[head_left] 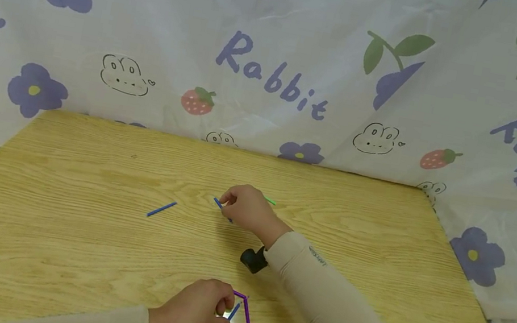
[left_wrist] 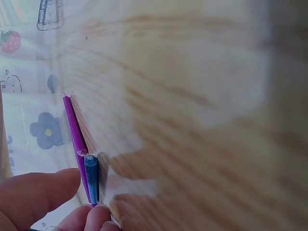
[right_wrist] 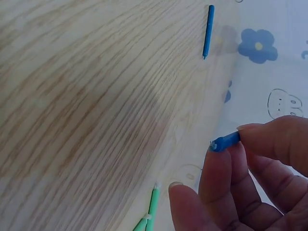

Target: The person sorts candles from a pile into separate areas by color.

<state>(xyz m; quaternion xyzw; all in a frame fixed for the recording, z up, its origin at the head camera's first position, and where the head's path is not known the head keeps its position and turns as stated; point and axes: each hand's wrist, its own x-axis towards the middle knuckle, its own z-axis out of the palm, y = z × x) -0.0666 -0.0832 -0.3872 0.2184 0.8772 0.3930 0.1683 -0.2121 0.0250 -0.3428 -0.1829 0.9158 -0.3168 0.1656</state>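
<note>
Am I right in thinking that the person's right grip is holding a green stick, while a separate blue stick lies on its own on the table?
Not quite: the held stick in the right grip is blue, not green, as the right wrist view shows. A separate blue stick does lie on its own on the table.

The table (head_left: 42, 239) looks like grained wood, smooth and glossy enough to throw back a white glare. On and above it, the blue sticks (head_left: 162, 209), purple sticks (head_left: 248, 318) and green sticks (right_wrist: 153, 207) look like smooth plastic. The sheet (head_left: 254, 126) behind it is faintly shiny; the sleeves (head_left: 336, 308) over it, matt cloth.
</note>
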